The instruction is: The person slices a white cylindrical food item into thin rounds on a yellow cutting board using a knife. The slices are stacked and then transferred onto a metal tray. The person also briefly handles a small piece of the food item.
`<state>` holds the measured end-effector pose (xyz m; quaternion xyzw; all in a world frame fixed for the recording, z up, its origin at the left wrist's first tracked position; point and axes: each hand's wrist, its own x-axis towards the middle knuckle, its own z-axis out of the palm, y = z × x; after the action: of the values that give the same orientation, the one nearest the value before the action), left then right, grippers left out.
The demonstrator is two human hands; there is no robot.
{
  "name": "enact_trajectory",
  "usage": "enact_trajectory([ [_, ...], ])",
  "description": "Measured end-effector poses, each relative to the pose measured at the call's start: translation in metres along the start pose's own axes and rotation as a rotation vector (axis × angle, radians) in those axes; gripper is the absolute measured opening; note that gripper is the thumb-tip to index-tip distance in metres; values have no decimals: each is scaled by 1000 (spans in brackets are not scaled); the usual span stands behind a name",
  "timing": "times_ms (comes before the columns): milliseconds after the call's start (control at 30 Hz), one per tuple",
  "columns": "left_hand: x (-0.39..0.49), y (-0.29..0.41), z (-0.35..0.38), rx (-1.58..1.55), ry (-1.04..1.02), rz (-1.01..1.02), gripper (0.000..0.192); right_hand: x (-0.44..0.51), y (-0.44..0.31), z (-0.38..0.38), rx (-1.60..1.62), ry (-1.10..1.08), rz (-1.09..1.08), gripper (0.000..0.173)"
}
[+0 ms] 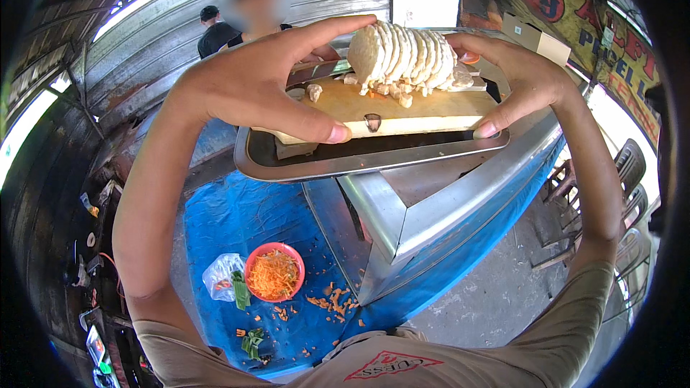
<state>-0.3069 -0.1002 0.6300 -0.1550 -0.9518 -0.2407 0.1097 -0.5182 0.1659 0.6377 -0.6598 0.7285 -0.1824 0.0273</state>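
Note:
A row of pale round slices [404, 56], perhaps tempeh, stands on edge on a wooden cutting board [420, 113], with small chunks [399, 91] in front of it. My left hand [259, 75] grips the board's left part, thumb on its near edge and fingertips by the first slice. At the right end, my right hand [517, 75] holds the board, its thumb at the near corner and its fingers behind. Beneath the board lies a dark metal tray [372, 166] with a shiny rim. A knife blade [318, 71] shows behind the board, partly hidden by my left hand.
The tray is over the corner of a metal-edged counter [401, 215]. On the blue tarp [226, 221] below are a red bowl of shredded orange food [275, 272], a plastic bag [222, 275] and scraps. Two people are across from me. Chairs [630, 167] stand at right; a cardboard box [536, 40] sits behind.

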Motion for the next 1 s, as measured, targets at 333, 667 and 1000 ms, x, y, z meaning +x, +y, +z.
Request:
enact_trajectory([
  [333, -10, 6, -3, 16, -25, -63, 110, 6, 1, 6, 28, 2, 6, 117],
  [667, -7, 3, -5, -10, -22, -47, 108, 10, 5, 7, 122, 14, -22, 115],
  [1000, 14, -20, -28, 24, 25, -36, 108, 33, 26, -9, 13, 99, -24, 108],
])
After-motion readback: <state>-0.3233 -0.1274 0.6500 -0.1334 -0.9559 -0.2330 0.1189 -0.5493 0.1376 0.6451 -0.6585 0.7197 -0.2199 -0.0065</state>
